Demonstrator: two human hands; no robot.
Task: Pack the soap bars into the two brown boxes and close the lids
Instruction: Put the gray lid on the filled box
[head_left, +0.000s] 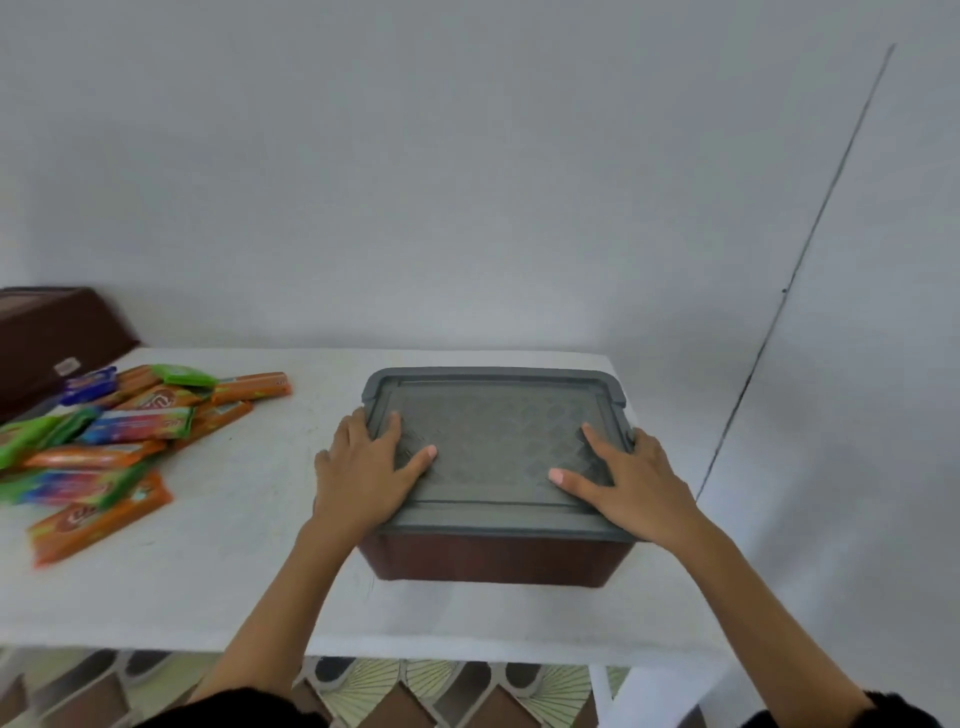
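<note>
**Both hands on the lidded box; soap bars still unpacked**

The left hand (363, 467) lies spread and flat on the left edge of the grey lid (493, 447), fingers curling over the rim, thumb pointing inward. The right hand (623, 475) mirrors it on the right edge, likewise spread, palm down; neither pinches anything. The lid sits level on the near brown box (493, 561), which stands at the right of the white worktop (218, 582), apart from the other items. Whether the hands are pressing the lid shut or about to lift it cannot be told, nor what the box contains. Well to the left, a loose heap of wrapped soap bars (114, 441) lies on the worktop. Behind it, at the left frame edge, the second brown box (57, 332) is partly visible. Judged from this, much packing remains.
</note>
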